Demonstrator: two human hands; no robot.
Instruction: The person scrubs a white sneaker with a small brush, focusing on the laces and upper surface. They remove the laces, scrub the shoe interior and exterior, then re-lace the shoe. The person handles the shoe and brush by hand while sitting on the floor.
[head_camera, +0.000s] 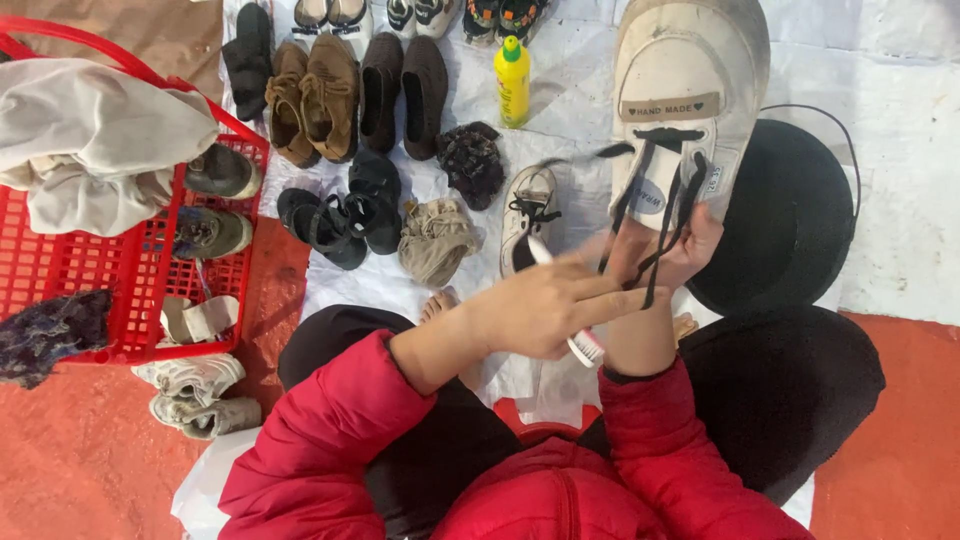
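Currently left hand closed around toothbrush, frame centre, forearm crossing rightward. Right hand grips the white sneaker from beneath, raised upper right, black laces dangling.

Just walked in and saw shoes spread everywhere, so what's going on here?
A person in a red jacket sits on the ground, holding up a white sneaker with loose black laces in the right hand. The left hand holds a white toothbrush, with its fingers on the laces. More shoes lie on the white sheet in front: a second white sneaker, brown shoes, black sandals, beside a yellow bottle. A red basket stands to the left.
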